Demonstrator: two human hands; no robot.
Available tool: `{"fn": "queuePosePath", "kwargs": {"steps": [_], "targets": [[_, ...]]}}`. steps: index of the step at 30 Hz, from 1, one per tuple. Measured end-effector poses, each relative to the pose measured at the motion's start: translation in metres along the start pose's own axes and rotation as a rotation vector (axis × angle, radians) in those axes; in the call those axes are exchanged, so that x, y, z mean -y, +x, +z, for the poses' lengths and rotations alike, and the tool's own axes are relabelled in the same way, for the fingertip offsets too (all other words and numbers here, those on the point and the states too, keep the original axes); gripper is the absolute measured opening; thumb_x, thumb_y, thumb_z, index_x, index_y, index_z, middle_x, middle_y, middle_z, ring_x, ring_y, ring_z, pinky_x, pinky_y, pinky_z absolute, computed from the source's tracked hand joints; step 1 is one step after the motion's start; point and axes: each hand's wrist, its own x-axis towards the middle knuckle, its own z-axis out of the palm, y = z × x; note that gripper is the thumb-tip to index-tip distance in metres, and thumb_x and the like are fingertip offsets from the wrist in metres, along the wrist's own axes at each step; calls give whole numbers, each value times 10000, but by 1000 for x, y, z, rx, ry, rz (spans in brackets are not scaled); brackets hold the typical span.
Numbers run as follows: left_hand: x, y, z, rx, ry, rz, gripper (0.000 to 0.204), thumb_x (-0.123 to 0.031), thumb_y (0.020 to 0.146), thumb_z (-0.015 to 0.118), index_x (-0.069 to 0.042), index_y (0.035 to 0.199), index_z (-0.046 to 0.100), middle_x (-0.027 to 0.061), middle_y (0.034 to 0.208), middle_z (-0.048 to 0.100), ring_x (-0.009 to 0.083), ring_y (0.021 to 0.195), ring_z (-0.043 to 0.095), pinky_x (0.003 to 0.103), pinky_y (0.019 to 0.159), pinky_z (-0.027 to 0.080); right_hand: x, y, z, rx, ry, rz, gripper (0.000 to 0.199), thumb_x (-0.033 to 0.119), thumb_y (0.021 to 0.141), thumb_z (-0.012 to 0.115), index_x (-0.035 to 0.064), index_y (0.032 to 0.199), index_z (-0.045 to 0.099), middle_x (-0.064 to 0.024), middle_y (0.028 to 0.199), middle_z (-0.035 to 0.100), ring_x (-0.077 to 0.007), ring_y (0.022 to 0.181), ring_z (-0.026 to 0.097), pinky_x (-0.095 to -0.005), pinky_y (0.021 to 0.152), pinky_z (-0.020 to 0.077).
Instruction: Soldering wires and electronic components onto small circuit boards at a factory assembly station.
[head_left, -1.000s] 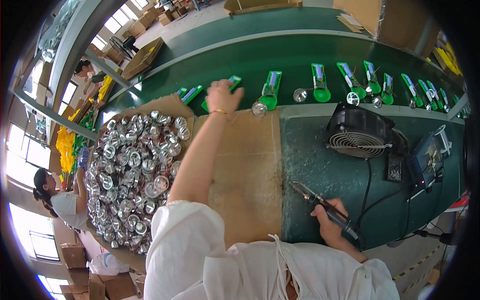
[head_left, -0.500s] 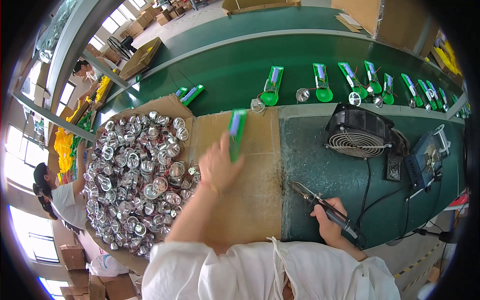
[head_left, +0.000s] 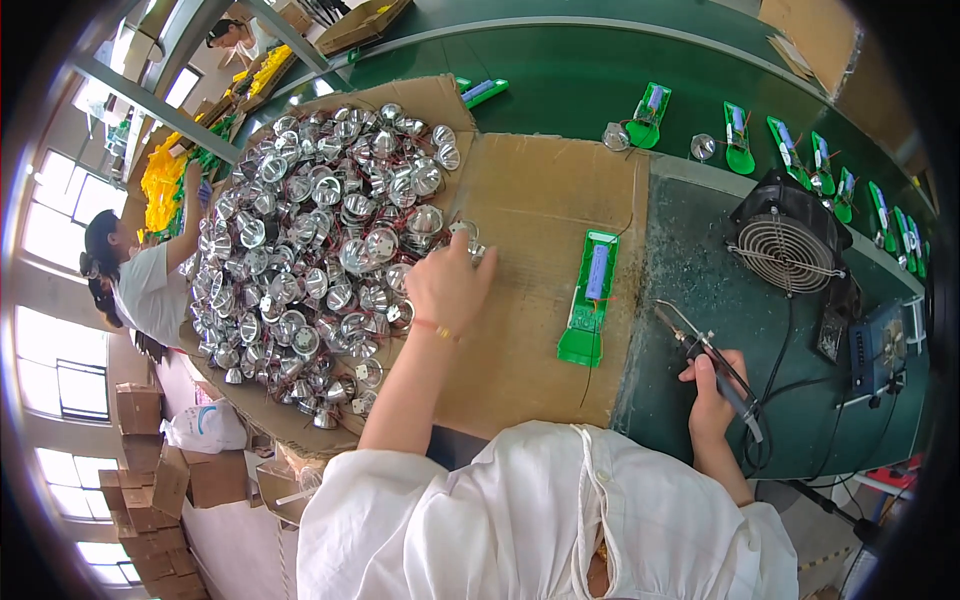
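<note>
My left hand (head_left: pixel 447 287) reaches to the right edge of a heap of small silver lamp reflectors (head_left: pixel 300 240), which show red wires and white pieces. Its thumb and index finger are apart, with a reflector (head_left: pixel 476 251) at their tips; no firm hold on it shows. On the cardboard right of that hand lies a green plastic housing (head_left: pixel 579 345) with a purple cylindrical battery (head_left: pixel 597 272) and a thin dark wire trailing from it. My right hand (head_left: pixel 712 395) is closed around the handle of a soldering iron (head_left: pixel 735 392), its tip pointing up and left, apart from the housing.
A black fan (head_left: pixel 785 240) with a round grille stands at right, near a blue soldering station (head_left: pixel 878 350) and loose cables. Along the green belt (head_left: pixel 560 70) lie several green housings (head_left: pixel 645 120) with batteries and reflectors. Two people work at far left beside yellow parts (head_left: pixel 162 185).
My left hand has put the green housing down on the cardboard and moved to the reflector heap. The view has shifted; my right hand still holds the soldering iron.
</note>
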Motion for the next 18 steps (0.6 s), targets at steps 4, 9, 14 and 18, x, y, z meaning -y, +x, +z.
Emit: {"fn": "queuePosePath", "kwargs": {"steps": [4,9,14,18], "targets": [[0,1,28,-226,65,179,342,-412,823,557,-73,871,559,126,772,598,306,730,600,401,589,481,2,-9,-1,-9,-23,-23,140,102,844,568,-13,876,494,-80,655,563,-140,581,554,-273,648,473],[-12,-32,47,-258,-206,413,233,-292,795,608,-60,772,598,96,820,587,284,749,569,400,670,438,3,-12,0,-3,-15,-49,142,84,831,589,-16,872,495,-86,690,578,-127,586,574,-240,570,468],[-20,-31,50,-272,-575,459,184,-201,736,677,-38,691,605,84,786,603,248,712,569,368,651,434,3,-10,1,37,6,-52,164,88,820,615,-16,870,499,-91,723,594,-123,594,591,-237,552,476],[-26,-27,46,-73,-799,302,182,-165,731,687,-24,663,594,80,706,611,217,642,590,322,589,456,5,-12,2,41,-24,-40,161,88,820,614,-15,870,501,-88,721,597,-123,593,593,-234,549,472]]}}
